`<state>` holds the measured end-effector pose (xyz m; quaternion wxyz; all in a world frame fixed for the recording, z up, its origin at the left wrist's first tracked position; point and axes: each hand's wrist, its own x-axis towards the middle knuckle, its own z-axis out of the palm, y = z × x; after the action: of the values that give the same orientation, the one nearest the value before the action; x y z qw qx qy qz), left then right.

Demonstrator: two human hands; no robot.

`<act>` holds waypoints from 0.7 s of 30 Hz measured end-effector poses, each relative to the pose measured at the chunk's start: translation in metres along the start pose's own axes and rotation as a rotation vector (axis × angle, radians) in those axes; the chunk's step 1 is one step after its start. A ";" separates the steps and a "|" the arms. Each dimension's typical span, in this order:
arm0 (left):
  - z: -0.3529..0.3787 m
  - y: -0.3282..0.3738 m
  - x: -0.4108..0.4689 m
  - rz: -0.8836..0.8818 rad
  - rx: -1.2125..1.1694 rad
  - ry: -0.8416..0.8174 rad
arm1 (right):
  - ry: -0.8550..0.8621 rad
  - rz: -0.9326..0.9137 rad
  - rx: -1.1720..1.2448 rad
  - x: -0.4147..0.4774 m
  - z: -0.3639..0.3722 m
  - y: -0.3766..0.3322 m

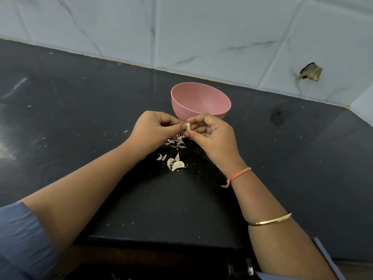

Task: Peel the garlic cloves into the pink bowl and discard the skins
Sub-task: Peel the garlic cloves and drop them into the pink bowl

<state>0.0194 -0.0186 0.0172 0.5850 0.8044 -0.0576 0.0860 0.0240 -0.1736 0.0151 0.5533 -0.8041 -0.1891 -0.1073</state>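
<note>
Pink bowl point(179, 109): upright on the dark counter point(80, 118), just beyond both hands; no clove shows in the part of its inside that is visible.
Held clove point(188, 126): pale, mostly bare, raised above the counter between the 2 hands, just short of the bowl's near wall.
Right hand point(214, 136): thumb and forefinger pinch the clove by its right side; the other fingers are curled loosely beneath.
Left hand point(153, 128): thumb and forefinger tips pressed together at the clove's left end, apparently on a skin shred point(183, 132) hanging down from it; the shred is too thin to be sure.
Loose skins point(177, 142): small scatter on the counter directly below the hands.
Unpeeled cloves point(175, 163): small cluster lying nearer the person, just behind the skins.
Step in hand (judgement): stripping the last skin from 1 clove; early in the task, as the bowl looks unfilled.
Next move calls for: left hand pulls the shred clear and drops it on the scatter; right hand carries the clove forward over the rim and releases it.
</note>
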 end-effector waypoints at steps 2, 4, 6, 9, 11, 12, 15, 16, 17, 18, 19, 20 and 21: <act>0.001 0.000 0.000 -0.008 -0.023 0.008 | -0.011 -0.006 0.013 0.000 0.000 0.000; 0.001 0.000 -0.001 -0.008 -0.040 0.010 | -0.021 -0.012 0.022 0.000 0.000 0.001; 0.001 -0.001 -0.001 -0.006 -0.048 0.010 | -0.026 -0.015 0.029 0.000 0.000 0.001; 0.001 -0.002 0.000 -0.008 -0.052 0.016 | -0.030 -0.010 0.043 0.000 0.001 0.002; 0.001 -0.002 0.000 -0.008 -0.048 0.021 | -0.031 -0.004 0.056 0.000 0.001 0.002; 0.001 -0.002 0.000 -0.009 -0.047 0.025 | -0.033 -0.001 0.067 0.000 0.001 0.002; 0.000 -0.002 0.001 -0.008 -0.057 0.037 | -0.035 0.007 0.112 0.001 0.001 0.001; 0.000 -0.001 0.001 -0.008 -0.056 0.039 | -0.035 0.008 0.127 0.001 0.001 0.001; 0.000 -0.002 0.001 -0.008 -0.053 0.040 | -0.038 0.012 0.147 0.002 0.000 0.000; 0.000 -0.002 0.001 -0.009 -0.047 0.042 | -0.041 0.018 0.168 0.002 0.000 0.000; 0.000 -0.002 0.001 -0.010 -0.042 0.044 | -0.044 0.028 0.189 0.002 0.000 -0.001; 0.001 -0.002 0.001 -0.011 -0.038 0.046 | -0.045 0.037 0.207 0.002 -0.001 -0.001; 0.001 -0.002 0.001 -0.011 -0.036 0.048 | -0.044 0.044 0.220 0.003 -0.001 -0.001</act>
<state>0.0210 -0.0186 0.0155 0.6010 0.7917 -0.0408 0.1013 0.0258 -0.1737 0.0175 0.6363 -0.7444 -0.1943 -0.0561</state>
